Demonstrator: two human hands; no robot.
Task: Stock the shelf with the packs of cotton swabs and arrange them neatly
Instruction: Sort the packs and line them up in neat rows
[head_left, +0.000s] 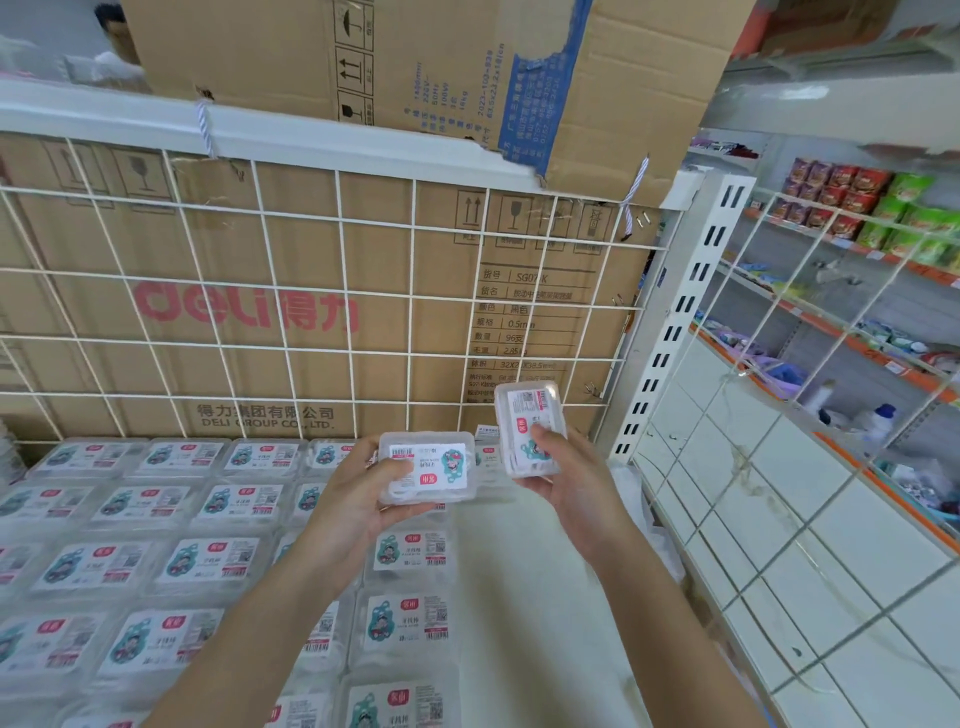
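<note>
each hand grips one clear plastic cotton-swab pack: left hand (358, 499) a flat pack (427, 466), right hand (566, 470) an upright pack (530, 428). placing step; next, set them in the bare right column of the white shelf (545, 597).

The white shelf (519, 597) carries cotton swab packs (208, 561) lying flat in neat rows across its left side, labels up.

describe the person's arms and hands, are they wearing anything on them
The left forearm and right forearm are bare, with no sleeves up to the frame's lower edge. The left hand and right hand wear no gloves; no watch, bracelet or ring is visible.
</note>
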